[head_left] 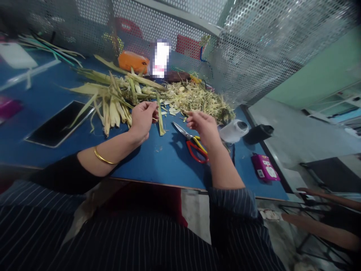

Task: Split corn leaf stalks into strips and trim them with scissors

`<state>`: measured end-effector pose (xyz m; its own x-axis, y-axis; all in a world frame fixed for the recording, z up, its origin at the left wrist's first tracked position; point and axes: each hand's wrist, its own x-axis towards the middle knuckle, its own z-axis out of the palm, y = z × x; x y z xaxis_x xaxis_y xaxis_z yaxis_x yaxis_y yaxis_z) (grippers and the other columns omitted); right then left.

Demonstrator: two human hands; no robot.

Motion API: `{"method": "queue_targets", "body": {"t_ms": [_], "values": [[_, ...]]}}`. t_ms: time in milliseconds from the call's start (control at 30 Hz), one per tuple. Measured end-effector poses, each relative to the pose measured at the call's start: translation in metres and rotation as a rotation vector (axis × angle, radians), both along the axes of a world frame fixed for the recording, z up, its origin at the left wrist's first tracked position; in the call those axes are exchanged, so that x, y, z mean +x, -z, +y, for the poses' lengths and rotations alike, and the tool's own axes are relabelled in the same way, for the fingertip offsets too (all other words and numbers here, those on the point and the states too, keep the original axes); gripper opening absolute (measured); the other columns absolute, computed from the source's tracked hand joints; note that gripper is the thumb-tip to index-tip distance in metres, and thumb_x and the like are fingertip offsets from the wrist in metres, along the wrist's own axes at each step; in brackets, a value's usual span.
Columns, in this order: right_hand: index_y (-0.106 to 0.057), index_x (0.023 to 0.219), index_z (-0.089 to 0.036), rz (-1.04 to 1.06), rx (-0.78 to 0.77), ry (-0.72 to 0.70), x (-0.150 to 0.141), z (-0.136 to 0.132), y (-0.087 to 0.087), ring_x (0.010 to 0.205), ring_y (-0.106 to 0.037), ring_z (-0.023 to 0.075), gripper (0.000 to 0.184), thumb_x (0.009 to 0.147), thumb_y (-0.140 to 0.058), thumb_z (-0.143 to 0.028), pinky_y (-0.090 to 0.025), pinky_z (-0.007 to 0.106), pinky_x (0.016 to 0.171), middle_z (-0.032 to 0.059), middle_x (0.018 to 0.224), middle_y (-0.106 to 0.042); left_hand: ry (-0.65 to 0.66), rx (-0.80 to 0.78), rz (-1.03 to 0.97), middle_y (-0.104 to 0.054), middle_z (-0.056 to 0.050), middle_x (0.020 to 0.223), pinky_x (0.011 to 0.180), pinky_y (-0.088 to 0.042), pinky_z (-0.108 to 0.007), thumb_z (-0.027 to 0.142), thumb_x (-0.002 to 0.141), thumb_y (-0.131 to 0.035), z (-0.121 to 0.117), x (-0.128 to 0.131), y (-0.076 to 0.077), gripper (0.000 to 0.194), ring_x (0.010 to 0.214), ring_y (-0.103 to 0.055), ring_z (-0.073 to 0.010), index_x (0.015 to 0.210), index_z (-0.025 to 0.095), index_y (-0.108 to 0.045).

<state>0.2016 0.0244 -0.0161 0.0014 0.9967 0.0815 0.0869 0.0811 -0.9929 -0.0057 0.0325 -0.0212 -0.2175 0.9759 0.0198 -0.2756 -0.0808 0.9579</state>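
Observation:
My left hand (144, 119) is closed, thumb and fingers pinched together. Right beside its fingertips stretches a narrow green husk strip (160, 122); whether the fingers grip it I cannot tell. My right hand (203, 126) is also closed in a pinch, with a tiny pale bit at the fingertips too small to name. Below and left of that hand lie scissors (187, 136) with one red and one yellow handle, blades slightly apart. Long yellow-green husk leaves (113, 101) are heaped behind my left hand. A pile of shredded husk pieces (197, 96) lies beyond my right hand.
On the blue table (152, 165) are a dark phone or tablet (60, 124), an orange packet (133, 62), white (234, 131) and black thread cones (258, 134), and a purple packet (265, 167). A perforated metal screen (169, 22) borders the back. Another person's arm (318, 224) shows at right.

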Motion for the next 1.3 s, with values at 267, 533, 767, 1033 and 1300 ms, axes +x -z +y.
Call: {"method": "queue_targets", "body": {"t_ms": [267,533,767,1033,1300], "values": [[-0.066,0.095,-0.021,-0.923,0.362,-0.037,-0.059,-0.026,0.017,0.075,-0.057,0.017,0.025,0.087,-0.058,-0.043,-0.04,0.03,0.07,0.0068,0.093,-0.065,-0.055,-0.047,-0.004,-0.048,0.002,0.059,0.047,-0.037,-0.02,0.052,0.087,-0.056,0.0,0.002,-0.003,0.042,0.051,-0.045,-0.0072,0.063,0.019,-0.045],[-0.061,0.086,-0.019,-1.08,0.284,0.043,-0.07,-0.018,0.029,0.076,-0.057,0.0195,0.014,0.089,-0.05,-0.027,-0.034,0.031,0.064,0.0079,0.089,-0.065,0.001,-0.092,0.039,-0.056,0.001,0.067,0.048,-0.036,-0.018,0.029,0.083,-0.062,-0.001,0.004,0.001,0.019,0.056,-0.049,-0.0072,0.07,0.017,-0.057],[-0.054,0.07,-0.022,-0.321,0.171,0.131,-0.044,-0.021,0.015,0.049,-0.045,0.011,0.022,0.083,-0.06,-0.039,-0.035,0.026,0.052,-0.0048,0.055,-0.05,0.223,-0.122,0.077,-0.067,-0.005,0.082,0.053,-0.044,-0.019,0.035,0.077,-0.07,-0.006,0.009,0.01,0.019,0.071,-0.059,-0.012,0.08,0.017,-0.067],[-0.057,0.069,-0.021,-0.195,0.077,-0.133,-0.049,-0.03,0.016,0.051,-0.054,0.0111,0.03,0.082,-0.062,-0.048,-0.04,0.025,0.053,-0.0028,0.06,-0.059,0.453,-0.09,-0.097,-0.064,0.0,0.072,0.063,-0.049,-0.022,0.036,0.068,-0.077,-0.011,0.01,0.011,0.023,0.064,-0.057,-0.0094,0.075,0.015,-0.069],[-0.06,0.07,-0.02,-0.235,0.177,-0.079,-0.045,-0.032,0.007,0.059,-0.048,0.0117,0.025,0.083,-0.061,-0.042,-0.038,0.026,0.059,-0.0022,0.063,-0.057,0.4,0.032,0.078,-0.056,0.003,0.063,0.057,-0.045,-0.021,0.033,0.072,-0.071,-0.019,0.009,0.002,0.021,0.057,-0.052,-0.0083,0.067,0.016,-0.059]]}}
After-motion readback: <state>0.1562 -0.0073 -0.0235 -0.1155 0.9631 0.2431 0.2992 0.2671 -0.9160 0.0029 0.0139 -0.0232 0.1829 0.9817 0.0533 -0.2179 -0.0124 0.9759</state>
